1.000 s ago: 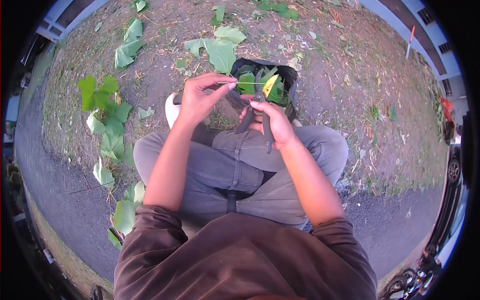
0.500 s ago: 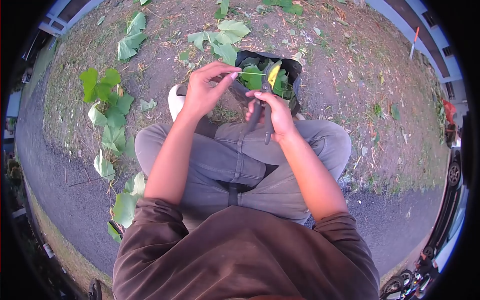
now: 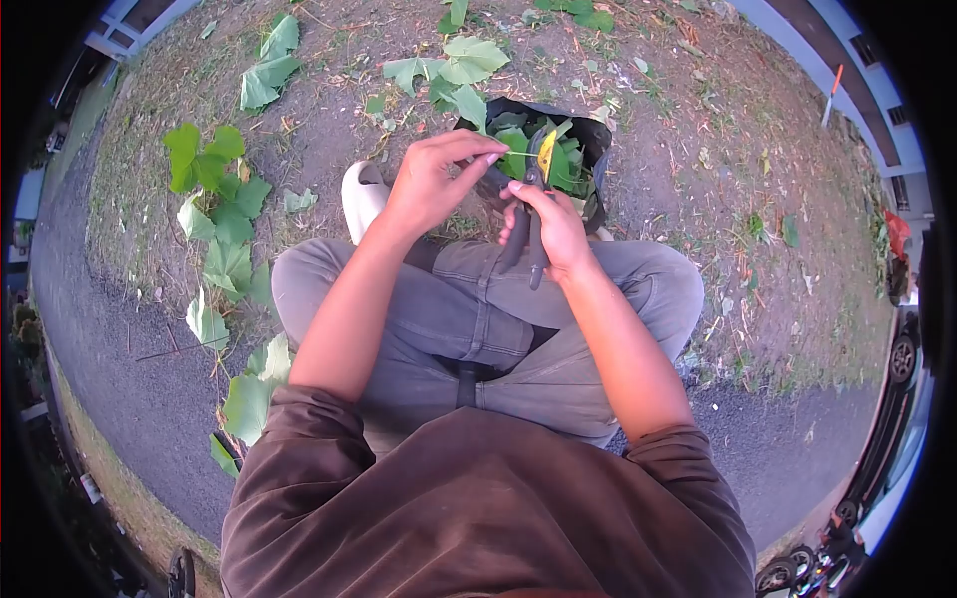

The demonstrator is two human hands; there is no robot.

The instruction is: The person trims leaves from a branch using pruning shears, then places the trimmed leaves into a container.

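My left hand (image 3: 439,179) pinches a thin green stem (image 3: 522,153) between thumb and fingertips. The stem reaches right to the yellow-marked head of the pruning shears (image 3: 536,194). Wrapped round the dark handles of the shears is my right hand (image 3: 553,224), the blades pointing away from me. Just behind both hands stands a black bag (image 3: 596,140), open at the top, with cut green leaves (image 3: 566,167) inside. Whether the blades touch the stem is too small to tell.
On the left, a vine with broad leaves (image 3: 231,224) trails along the ground beside my crossed legs (image 3: 399,299). More leaves (image 3: 469,62) lie beyond the bag. Dark asphalt (image 3: 130,399) borders the soil, and motorcycles (image 3: 797,568) stand at the lower right.
The whole view has shifted slightly. My left hand has come a little closer to the shears, and less of the stem shows between them. Both hands keep their grips.
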